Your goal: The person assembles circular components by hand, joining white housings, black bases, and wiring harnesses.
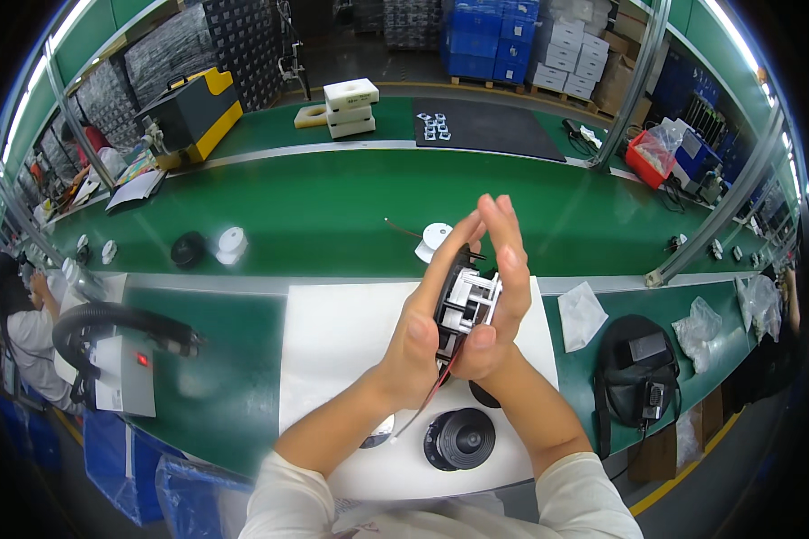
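Between my palms, above the white sheet (333,332), I hold a black and white plastic assembly (467,301) on edge. White frame parts show at its open middle, and thin red and dark wires (430,395) hang from its lower end. My left hand (420,332) presses its left side with the fingers stretched upward. My right hand (505,296) presses the opposite side, thumb near the white parts. Below the hands, a round black ringed part (463,438) lies on the sheet. Another black part (485,393) and a white round part (379,433) are partly hidden by my forearms.
Across the green conveyor (333,207) lie a white round unit (436,236), another white unit (232,244) and a black one (188,250). A grey box with a black hose (124,373) stands left. At right are a white pad (582,316) and a black bag (636,373). A person (29,332) sits far left.
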### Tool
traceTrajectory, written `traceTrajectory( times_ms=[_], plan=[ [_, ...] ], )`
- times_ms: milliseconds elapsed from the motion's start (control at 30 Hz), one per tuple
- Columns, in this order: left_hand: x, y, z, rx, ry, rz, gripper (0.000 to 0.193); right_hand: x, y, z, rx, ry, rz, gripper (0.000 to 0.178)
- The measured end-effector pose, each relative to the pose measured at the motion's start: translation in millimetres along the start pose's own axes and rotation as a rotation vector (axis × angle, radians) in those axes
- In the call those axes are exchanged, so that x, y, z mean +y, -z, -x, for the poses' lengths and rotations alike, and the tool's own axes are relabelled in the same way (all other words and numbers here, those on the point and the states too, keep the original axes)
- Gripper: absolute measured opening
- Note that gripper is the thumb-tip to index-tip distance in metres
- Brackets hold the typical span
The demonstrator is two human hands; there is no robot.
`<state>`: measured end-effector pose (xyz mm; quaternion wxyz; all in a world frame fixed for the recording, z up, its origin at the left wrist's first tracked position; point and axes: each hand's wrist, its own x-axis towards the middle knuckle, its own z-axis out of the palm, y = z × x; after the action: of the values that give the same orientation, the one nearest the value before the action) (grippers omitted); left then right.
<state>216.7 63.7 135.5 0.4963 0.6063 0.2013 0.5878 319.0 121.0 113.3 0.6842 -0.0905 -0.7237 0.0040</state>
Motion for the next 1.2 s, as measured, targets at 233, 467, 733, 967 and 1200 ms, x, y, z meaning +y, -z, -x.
traceTrajectory(
  times_ms=[233, 467, 733, 967, 1200],
  plan=[
    [5, -4, 7, 0.058, -0.032, -0.158, 0.111, 7, 3, -4, -0.047, 0.000, -0.219, 0.058],
    [1, 10, 3, 0.043, -0.194, -0.169, 0.096, 4, 19, -10, 0.102, 0.080, 0.267, 0.072],
    [3, 25, -5, 0.010, -0.551, -0.413, 0.090, -15, 33, -17, -0.211, -0.003, 0.415, 0.044],
    [0, 38, -10, -0.045, -0.615, -0.336, 0.083, -21, 31, -17, -0.264, -0.035, 0.488, 0.049],
    [9, 52, -10, 0.041, -0.416, -0.478, 0.083, 13, 32, -5, -0.126, -0.074, 0.437, 0.056]
  ],
)
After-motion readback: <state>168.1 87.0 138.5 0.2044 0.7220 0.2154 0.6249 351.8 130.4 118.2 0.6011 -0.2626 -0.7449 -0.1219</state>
